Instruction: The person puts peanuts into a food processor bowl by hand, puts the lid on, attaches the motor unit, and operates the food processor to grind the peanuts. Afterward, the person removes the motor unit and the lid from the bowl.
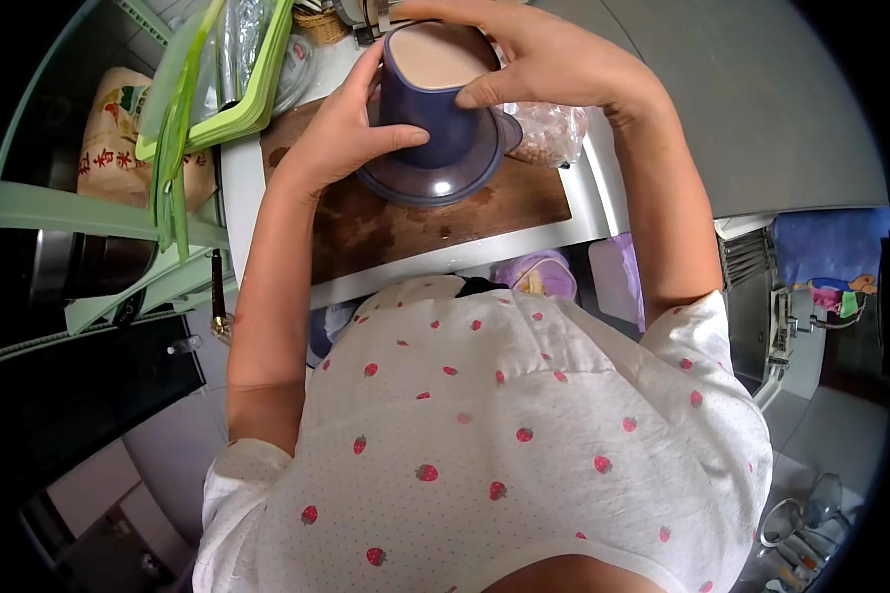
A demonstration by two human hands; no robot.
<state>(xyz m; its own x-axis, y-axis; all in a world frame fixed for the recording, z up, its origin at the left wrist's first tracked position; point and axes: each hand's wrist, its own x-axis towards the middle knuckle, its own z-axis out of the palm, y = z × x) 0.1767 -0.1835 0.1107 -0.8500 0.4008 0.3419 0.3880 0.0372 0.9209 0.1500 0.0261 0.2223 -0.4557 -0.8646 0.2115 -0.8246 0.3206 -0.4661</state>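
A dark blue container (427, 124) with a pale, flat top stands on a round, dark translucent base or lid (440, 186), over a brown wooden board (376, 232). My left hand (351, 133) is wrapped round its left side, the thumb across the front. From the right, my right hand (549, 59) grips the upper rim, with the thumb on the front and the fingers reaching behind. Just right of the container lies a clear plastic bag (549, 133) with something pinkish inside.
Green trays (257, 109) with long green leaves (173, 158) stand at the left, beside a printed sack (114, 128). A wicker basket (321, 25) is behind. Below the counter edge hangs a purple bag (554, 272). A grey surface (742, 109) lies right.
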